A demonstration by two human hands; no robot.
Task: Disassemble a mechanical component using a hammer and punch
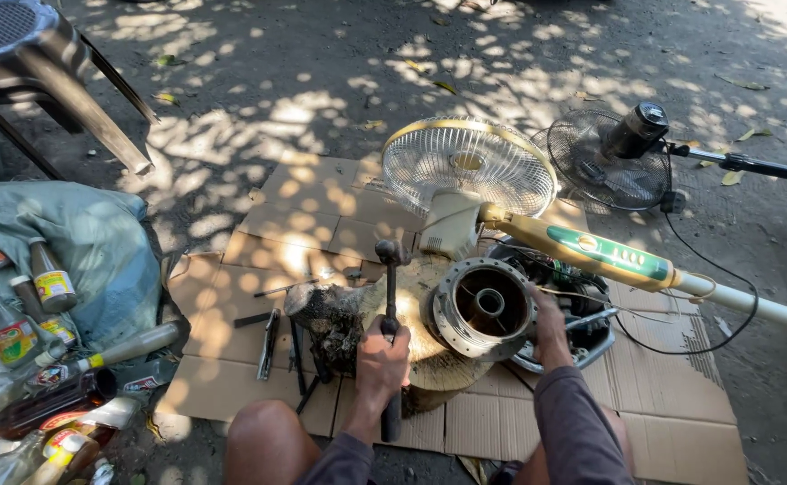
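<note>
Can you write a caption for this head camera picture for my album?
Left hand grips a hammer over a wooden stump; right hand steadies a round metal motor housing.

The left hand (382, 359) grips a hammer (391, 296) upright over a wooden block (429, 359), the right hand (550, 328) steadying a round metal motor housing (485, 307).

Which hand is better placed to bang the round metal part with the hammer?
The left hand. It already grips the hammer, whose head is raised beside the round metal part. The right hand rests on that part's far edge, steadying it.
</note>
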